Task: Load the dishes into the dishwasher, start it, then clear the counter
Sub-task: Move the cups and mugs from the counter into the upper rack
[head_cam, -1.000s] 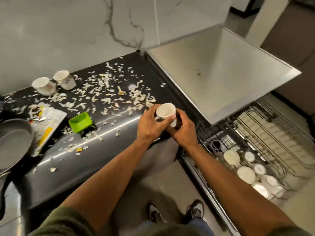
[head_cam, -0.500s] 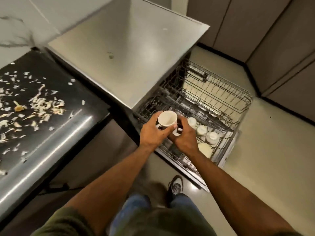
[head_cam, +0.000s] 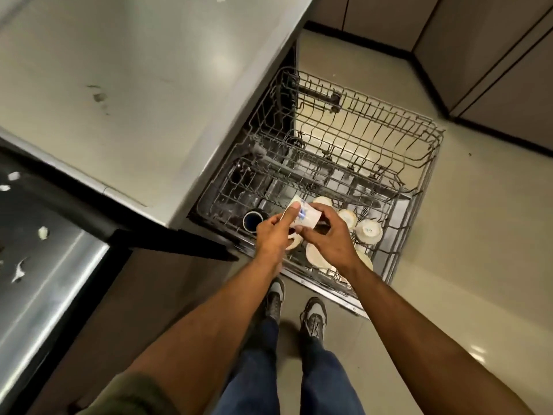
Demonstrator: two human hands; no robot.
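The person stands over the open dishwasher, both hands joined on a small white cup [head_cam: 305, 219] of glazed ceramic with a blue printed mark on its side. The cup lies tilted between the hands, above the near left part of the lower rack [head_cam: 398, 235], not touching the wires as far as I can see. The left hand [head_cam: 273, 235] curls round the cup's left end, its thumb pressed flat on the glaze; the right hand [head_cam: 327, 238] pinches the right end between thumb and bent fingers. Under them the lower rack, a basket of thin grey wire, holds pale round bowls [head_cam: 369, 232] turned base up and a cream plate [head_cam: 314, 256] standing on edge near the right wrist. The upper rack [head_cam: 431, 136], the same wire with rows of upright tines, sits farther off with a glossy cream floor [head_cam: 463, 265] showing through it. To the left runs a smooth matt grey worktop [head_cam: 134, 85] bearing a dark smudge, and nearer left a shiny black counter [head_cam: 45, 280] dotted with pale torn scraps [head_cam: 43, 233].
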